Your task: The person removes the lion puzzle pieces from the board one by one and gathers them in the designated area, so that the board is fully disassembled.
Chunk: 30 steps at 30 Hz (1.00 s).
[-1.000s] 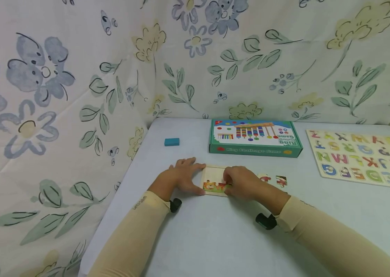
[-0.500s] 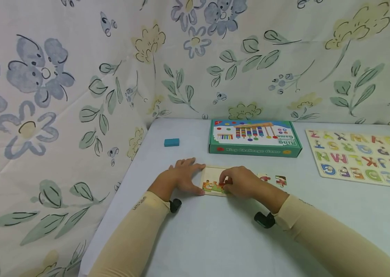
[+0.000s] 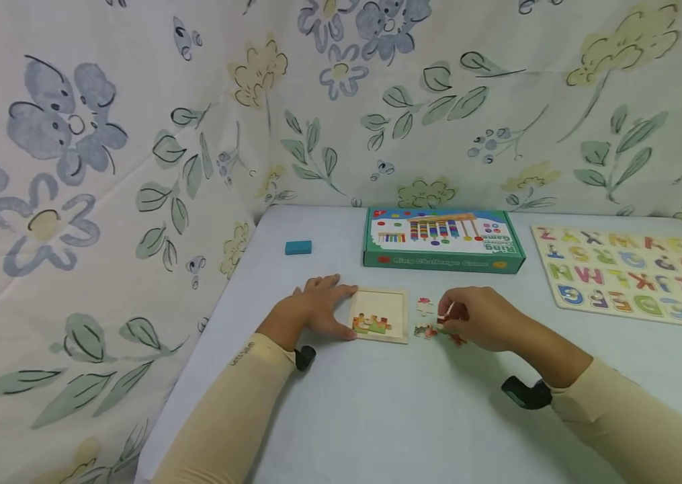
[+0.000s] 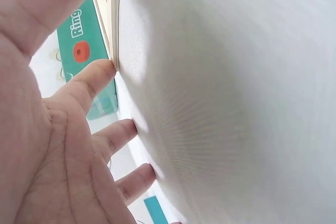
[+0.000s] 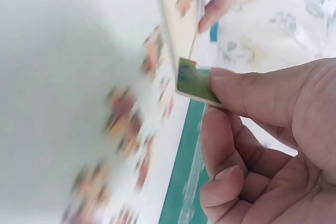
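A shallow wooden puzzle tray [image 3: 384, 301] lies on the table, with a few joined jigsaw pieces [image 3: 372, 325] along its lower left. My left hand [image 3: 321, 308] is spread at its left side, thumb and index fingertip touching the edge. In the left wrist view the fingers are extended, their tips near the tabletop. My right hand [image 3: 481, 318], to the right of the tray, pinches a green puzzle piece [image 5: 192, 83] between thumb and index finger. Loose puzzle pieces [image 3: 424, 307] lie below and beside that hand; some are hidden behind it and blurred in the right wrist view.
A green game box [image 3: 445, 261] stands behind the tray. At the left back lies a small blue block [image 3: 298, 247]. A wooden alphabet board [image 3: 621, 310] covers the right side of the table. A floral curtain [image 3: 328, 134] hangs behind.
My right hand has lifted away from the tray and moved right, over the loose pieces, holding the puzzle piece. The tray's right part is uncovered. My left hand stays at the tray's edge.
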Each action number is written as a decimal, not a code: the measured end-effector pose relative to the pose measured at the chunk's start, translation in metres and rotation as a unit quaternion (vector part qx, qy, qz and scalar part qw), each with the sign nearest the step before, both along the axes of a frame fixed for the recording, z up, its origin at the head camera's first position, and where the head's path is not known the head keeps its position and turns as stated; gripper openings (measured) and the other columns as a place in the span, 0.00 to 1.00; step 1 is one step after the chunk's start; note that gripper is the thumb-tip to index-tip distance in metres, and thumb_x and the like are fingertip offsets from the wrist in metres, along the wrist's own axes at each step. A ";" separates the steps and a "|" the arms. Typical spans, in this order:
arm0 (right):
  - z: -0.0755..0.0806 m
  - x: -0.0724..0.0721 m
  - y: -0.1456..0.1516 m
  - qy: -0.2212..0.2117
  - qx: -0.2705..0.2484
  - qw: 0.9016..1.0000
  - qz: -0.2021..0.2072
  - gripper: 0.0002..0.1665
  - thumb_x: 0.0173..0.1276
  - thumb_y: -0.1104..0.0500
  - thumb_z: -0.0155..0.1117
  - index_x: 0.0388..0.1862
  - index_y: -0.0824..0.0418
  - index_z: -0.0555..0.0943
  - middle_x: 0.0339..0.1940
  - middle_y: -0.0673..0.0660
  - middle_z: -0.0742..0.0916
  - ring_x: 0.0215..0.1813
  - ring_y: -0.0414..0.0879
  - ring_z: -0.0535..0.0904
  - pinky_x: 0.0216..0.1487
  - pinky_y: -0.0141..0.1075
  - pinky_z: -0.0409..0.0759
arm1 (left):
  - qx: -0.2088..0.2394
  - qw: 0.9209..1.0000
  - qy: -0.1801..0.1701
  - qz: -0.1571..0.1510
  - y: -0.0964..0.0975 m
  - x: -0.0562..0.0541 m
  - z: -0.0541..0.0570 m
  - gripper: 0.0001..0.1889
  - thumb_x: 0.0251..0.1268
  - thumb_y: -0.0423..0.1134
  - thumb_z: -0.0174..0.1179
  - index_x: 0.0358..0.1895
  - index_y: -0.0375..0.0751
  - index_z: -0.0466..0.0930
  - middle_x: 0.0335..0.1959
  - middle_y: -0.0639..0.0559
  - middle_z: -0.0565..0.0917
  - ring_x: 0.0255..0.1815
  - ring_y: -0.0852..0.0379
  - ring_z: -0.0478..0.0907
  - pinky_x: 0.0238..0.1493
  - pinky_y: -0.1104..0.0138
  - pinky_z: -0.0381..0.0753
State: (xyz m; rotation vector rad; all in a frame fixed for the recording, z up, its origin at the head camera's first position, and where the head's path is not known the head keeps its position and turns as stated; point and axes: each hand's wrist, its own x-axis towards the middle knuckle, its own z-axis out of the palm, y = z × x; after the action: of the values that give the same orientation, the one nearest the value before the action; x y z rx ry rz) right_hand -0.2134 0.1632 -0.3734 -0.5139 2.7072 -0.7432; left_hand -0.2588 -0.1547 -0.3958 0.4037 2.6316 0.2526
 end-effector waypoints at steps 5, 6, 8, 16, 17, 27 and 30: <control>-0.006 0.022 0.038 -0.013 0.006 1.000 -0.007 0.13 0.65 0.57 0.76 0.42 0.53 0.80 0.31 0.48 0.83 0.36 0.45 0.76 0.32 0.33 0.77 | -0.008 1.000 0.004 -0.005 -0.001 -0.001 -0.001 0.52 0.55 0.69 0.69 0.82 0.68 0.52 0.86 0.50 0.44 0.85 0.38 0.40 0.77 0.32 0.45; -0.008 0.027 0.044 -0.019 0.007 1.000 -0.008 0.13 0.64 0.56 0.76 0.42 0.52 0.80 0.31 0.48 0.82 0.37 0.45 0.76 0.32 0.33 0.77 | -0.008 1.000 0.004 -0.006 -0.001 -0.001 -0.001 0.52 0.55 0.69 0.69 0.82 0.68 0.53 0.86 0.49 0.44 0.84 0.38 0.40 0.77 0.31 0.45; -0.011 0.034 0.052 -0.028 0.010 1.000 -0.011 0.13 0.63 0.55 0.77 0.41 0.52 0.80 0.31 0.48 0.81 0.37 0.45 0.75 0.32 0.32 0.76 | -0.008 1.000 0.004 -0.008 -0.002 -0.001 -0.001 0.52 0.56 0.69 0.68 0.82 0.67 0.53 0.86 0.49 0.44 0.84 0.37 0.40 0.76 0.31 0.46; -0.030 0.047 0.069 -0.002 0.007 1.000 -0.018 0.10 0.63 0.56 0.77 0.39 0.53 0.83 0.30 0.46 0.82 0.35 0.43 0.74 0.32 0.30 0.74 | 0.000 1.000 0.003 -0.010 0.000 -0.001 -0.002 0.52 0.55 0.69 0.69 0.82 0.66 0.54 0.86 0.48 0.45 0.84 0.36 0.40 0.76 0.30 0.45; -0.032 0.047 0.069 0.002 0.010 1.000 -0.020 0.10 0.62 0.56 0.77 0.38 0.53 0.84 0.30 0.46 0.82 0.35 0.42 0.74 0.33 0.29 0.75 | 0.001 1.000 0.003 -0.010 0.000 -0.001 -0.003 0.52 0.55 0.69 0.69 0.82 0.66 0.54 0.86 0.48 0.45 0.84 0.36 0.40 0.76 0.30 0.45; -0.028 0.044 0.058 0.028 0.019 0.999 -0.021 0.12 0.63 0.54 0.77 0.42 0.55 0.86 0.29 0.45 0.82 0.34 0.42 0.74 0.32 0.30 0.76 | -0.001 1.000 0.008 -0.009 -0.002 -0.002 -0.005 0.52 0.54 0.69 0.69 0.82 0.67 0.54 0.86 0.48 0.45 0.84 0.36 0.41 0.76 0.30 0.46; -0.023 0.037 0.044 0.038 0.013 0.999 -0.023 0.13 0.65 0.53 0.76 0.45 0.55 0.85 0.32 0.46 0.82 0.35 0.42 0.75 0.32 0.31 0.76 | 0.003 1.000 0.007 -0.008 -0.002 -0.003 -0.005 0.52 0.54 0.69 0.70 0.82 0.67 0.54 0.86 0.49 0.45 0.84 0.37 0.41 0.76 0.31 0.46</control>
State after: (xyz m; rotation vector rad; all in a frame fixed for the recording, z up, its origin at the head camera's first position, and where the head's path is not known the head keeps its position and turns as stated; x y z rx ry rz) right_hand -0.1768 0.2069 -0.3965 -0.4855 2.8031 -0.7121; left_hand -0.2615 -0.1563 -0.4006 0.4283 2.6404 0.2531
